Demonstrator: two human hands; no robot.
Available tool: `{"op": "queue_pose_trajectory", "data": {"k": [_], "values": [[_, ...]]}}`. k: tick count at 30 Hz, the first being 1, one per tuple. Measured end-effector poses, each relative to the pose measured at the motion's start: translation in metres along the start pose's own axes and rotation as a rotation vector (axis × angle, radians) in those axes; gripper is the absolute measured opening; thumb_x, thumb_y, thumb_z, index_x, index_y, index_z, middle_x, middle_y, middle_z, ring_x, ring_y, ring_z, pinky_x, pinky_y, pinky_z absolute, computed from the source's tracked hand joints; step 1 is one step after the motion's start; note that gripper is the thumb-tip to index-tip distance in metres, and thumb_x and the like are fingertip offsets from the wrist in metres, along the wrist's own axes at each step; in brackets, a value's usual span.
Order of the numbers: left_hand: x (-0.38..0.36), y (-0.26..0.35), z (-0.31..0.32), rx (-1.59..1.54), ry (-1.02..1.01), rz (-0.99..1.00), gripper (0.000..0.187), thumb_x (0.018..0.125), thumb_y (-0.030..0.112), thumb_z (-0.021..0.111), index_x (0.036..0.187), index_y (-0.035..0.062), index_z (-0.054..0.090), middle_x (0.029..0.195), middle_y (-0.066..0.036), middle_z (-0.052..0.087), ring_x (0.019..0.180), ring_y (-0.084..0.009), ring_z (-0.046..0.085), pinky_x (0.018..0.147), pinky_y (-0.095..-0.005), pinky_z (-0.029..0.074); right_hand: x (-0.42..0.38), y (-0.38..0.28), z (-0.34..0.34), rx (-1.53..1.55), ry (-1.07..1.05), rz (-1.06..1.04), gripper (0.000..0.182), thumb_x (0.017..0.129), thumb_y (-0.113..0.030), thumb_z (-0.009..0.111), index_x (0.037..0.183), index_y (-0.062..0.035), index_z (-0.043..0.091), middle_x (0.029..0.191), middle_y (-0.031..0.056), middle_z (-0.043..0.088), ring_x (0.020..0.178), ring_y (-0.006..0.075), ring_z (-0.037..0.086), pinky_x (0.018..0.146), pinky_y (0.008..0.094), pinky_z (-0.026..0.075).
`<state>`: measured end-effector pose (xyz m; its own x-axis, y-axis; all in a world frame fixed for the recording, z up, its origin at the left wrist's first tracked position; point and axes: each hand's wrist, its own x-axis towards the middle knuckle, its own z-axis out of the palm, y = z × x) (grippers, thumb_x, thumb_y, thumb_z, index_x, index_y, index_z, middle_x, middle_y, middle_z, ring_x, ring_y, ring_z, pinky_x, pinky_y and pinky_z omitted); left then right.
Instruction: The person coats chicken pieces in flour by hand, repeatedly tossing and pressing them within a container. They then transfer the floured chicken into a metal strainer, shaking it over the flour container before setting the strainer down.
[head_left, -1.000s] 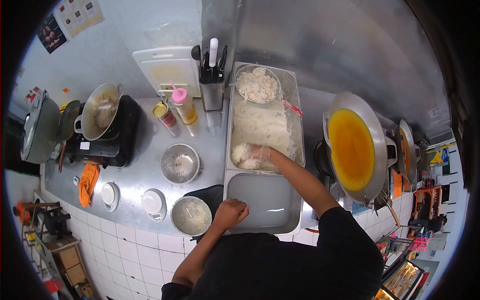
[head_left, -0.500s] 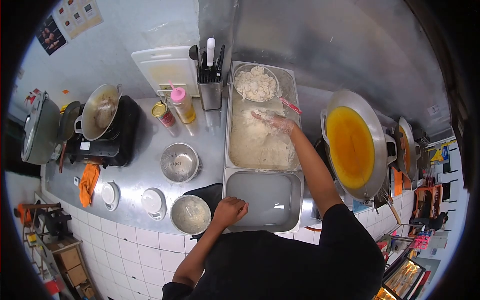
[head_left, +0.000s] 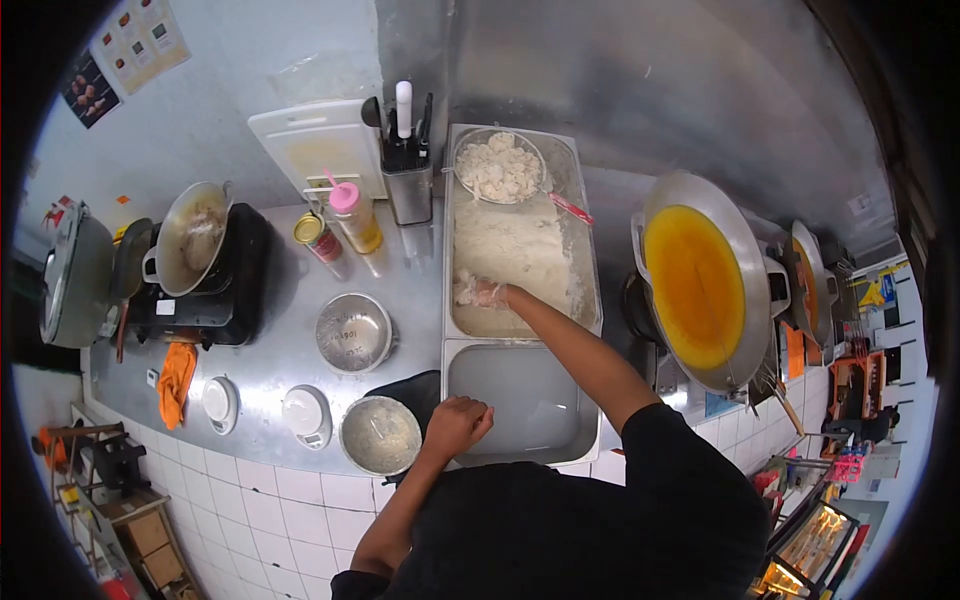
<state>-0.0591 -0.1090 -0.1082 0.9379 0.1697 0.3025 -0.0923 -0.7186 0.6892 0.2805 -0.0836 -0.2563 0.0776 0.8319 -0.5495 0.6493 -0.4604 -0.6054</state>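
Note:
My right hand [head_left: 486,292], coated in white powder, is at the near left of a metal tray [head_left: 590,230] of flour [head_left: 510,240]. Its fingers reach into the flour and are too covered and blurred for me to tell how they are bent. A strainer of floured pieces [head_left: 500,168] with a red handle [head_left: 571,208] rests across the tray's far end. My left hand [head_left: 458,428] is closed with curled fingers, with nothing visible in it. It is at the left rim of a second tray [head_left: 520,400] holding greyish liquid, beside a bowl with pale residue [head_left: 381,436].
To the right stands a big wok of orange oil [head_left: 695,285]. On the left are an empty metal bowl [head_left: 354,333], two white scales [head_left: 305,416], a pink-lidded bottle [head_left: 356,215], a can [head_left: 317,237], a knife block [head_left: 408,190] and a stove with a pan [head_left: 195,240].
My right hand has moved from the middle of the flour toward me and to the left. My left hand stays at the tray's rim. The view has shifted slightly.

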Motion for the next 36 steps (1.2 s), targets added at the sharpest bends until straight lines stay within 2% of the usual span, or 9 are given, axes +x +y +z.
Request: {"op": "queue_pose_trajectory", "data": {"k": [6,10,13,16,20,23,26,31,36], "values": [[0.005,0.004,-0.002,0.007,-0.011,0.012,0.029,0.090,0.017,0.068,0.064,0.0085,0.057,0.062,-0.006,0.060,0.060,-0.0250,0.061,0.062,-0.0387,0.049,0.001,0.057,0.046,0.301,-0.211,-0.182,0.067,0.093,-0.026,0.065,0.153,-0.0122,0.038,0.117,0.0172,0.061,0.094,0.0251,0.058,0.079,0.0445,0.055],[0.005,0.006,-0.003,0.014,-0.011,0.023,0.029,0.090,0.016,0.068,0.064,0.0081,0.057,0.061,-0.006,0.060,0.060,-0.0250,0.061,0.061,-0.0389,0.049,-0.007,0.042,0.031,-0.170,-0.264,-0.016,0.048,0.088,-0.019,0.066,0.134,-0.0058,0.059,0.130,0.0168,0.063,0.114,0.0324,0.060,0.102,0.0385,0.047],[0.003,0.002,0.000,0.030,-0.031,0.017,0.029,0.089,0.016,0.068,0.064,0.0078,0.058,0.061,-0.006,0.060,0.060,-0.0252,0.061,0.061,-0.0391,0.049,0.012,0.069,0.012,-0.169,-0.359,-0.274,0.065,0.094,-0.030,0.065,0.151,-0.0056,0.043,0.143,0.0164,0.052,0.117,0.0289,0.056,0.106,0.0436,0.046],[0.002,0.002,0.002,0.019,0.001,0.000,0.029,0.089,0.016,0.068,0.064,0.0079,0.057,0.061,-0.006,0.060,0.059,-0.0254,0.061,0.061,-0.0393,0.049,-0.089,-0.016,-0.056,0.265,0.024,0.020,0.060,0.095,-0.033,0.062,0.148,-0.0091,0.050,0.154,0.0149,0.045,0.123,0.0310,0.057,0.105,0.0420,0.048],[0.001,0.002,0.001,0.032,-0.004,0.003,0.029,0.089,0.017,0.068,0.063,0.0081,0.057,0.061,-0.006,0.059,0.059,-0.0255,0.061,0.061,-0.0393,0.049,-0.099,0.061,-0.069,-0.051,0.019,0.210,0.053,0.092,-0.033,0.059,0.138,-0.0066,0.058,0.143,0.0158,0.056,0.114,0.0300,0.061,0.097,0.0415,0.050],[0.002,0.002,0.002,0.027,0.000,0.002,0.029,0.089,0.016,0.068,0.064,0.0081,0.058,0.061,-0.006,0.060,0.059,-0.0254,0.061,0.061,-0.0394,0.049,-0.088,0.180,-0.022,-0.526,-0.342,0.382,0.051,0.089,-0.033,0.058,0.131,-0.0047,0.063,0.134,0.0166,0.065,0.107,0.0293,0.064,0.090,0.0410,0.052],[0.004,0.004,-0.001,0.024,-0.009,0.003,0.028,0.089,0.017,0.068,0.064,0.0081,0.058,0.061,-0.006,0.060,0.059,-0.0251,0.061,0.061,-0.0394,0.050,-0.128,0.108,0.004,-0.198,-0.233,0.448,0.057,0.093,-0.051,0.056,0.131,-0.0090,0.065,0.127,0.0209,0.067,0.107,0.0318,0.067,0.097,0.0410,0.050],[0.004,0.007,-0.002,0.055,-0.017,0.001,0.028,0.089,0.017,0.067,0.065,0.0082,0.058,0.063,-0.006,0.062,0.061,-0.0248,0.062,0.062,-0.0393,0.050,-0.056,0.143,0.054,0.235,-0.122,0.134,0.054,0.090,-0.047,0.063,0.119,-0.0028,0.070,0.115,0.0208,0.071,0.101,0.0299,0.068,0.090,0.0434,0.051],[0.004,0.007,-0.003,0.044,-0.045,0.000,0.026,0.090,0.017,0.067,0.067,0.0081,0.060,0.064,-0.007,0.062,0.062,-0.0254,0.062,0.062,-0.0398,0.050,-0.067,0.024,-0.018,-0.414,-0.212,0.141,0.047,0.096,-0.042,0.056,0.114,-0.0022,0.072,0.111,0.0190,0.072,0.097,0.0332,0.068,0.086,0.0456,0.052]]}}
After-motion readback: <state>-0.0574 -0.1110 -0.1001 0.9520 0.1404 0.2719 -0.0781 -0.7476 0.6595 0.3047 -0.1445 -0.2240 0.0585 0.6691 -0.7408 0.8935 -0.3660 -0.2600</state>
